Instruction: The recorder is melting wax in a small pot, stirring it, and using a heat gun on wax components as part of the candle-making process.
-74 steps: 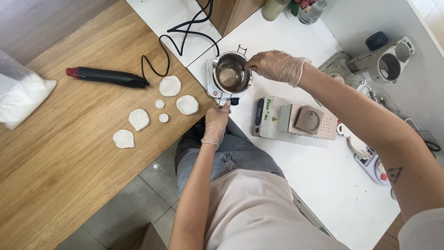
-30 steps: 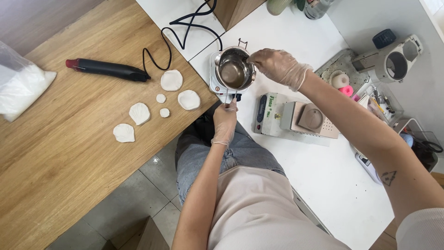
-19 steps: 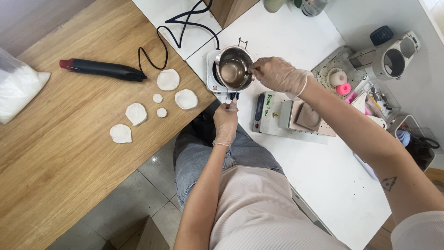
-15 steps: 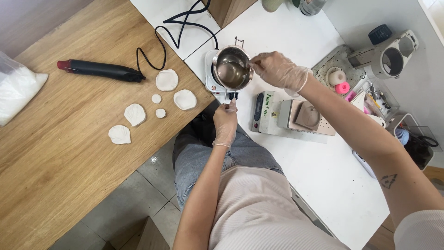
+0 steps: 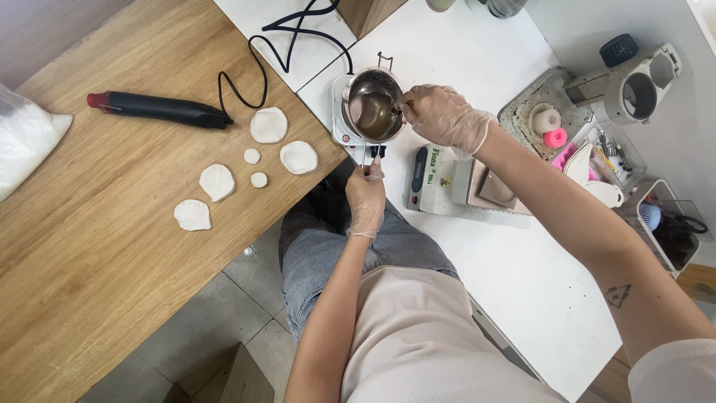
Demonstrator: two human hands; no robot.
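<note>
A small metal pot (image 5: 371, 112) holding amber liquid sits on a white heating plate (image 5: 340, 128) at the corner of the white table. My gloved left hand (image 5: 366, 195) reaches up from my lap and pinches the pot's thin handle at the plate's front edge. My gloved right hand (image 5: 441, 116) is at the pot's right rim, its fingers closed on a small stirring stick whose tip dips into the liquid.
Several white shell-shaped casts (image 5: 269, 124) lie on the wooden table (image 5: 89, 283) beside a black heat gun (image 5: 156, 109) and its cord. A bag of white flakes (image 5: 26, 138) is at far left. A small scale (image 5: 440, 183), a tray with pink pieces (image 5: 550, 123) and baskets (image 5: 671, 231) stand to the right.
My right hand has shifted along the pot's rim, stirring. My left hand has kept its hold on the handle. The view has drifted slightly.
</note>
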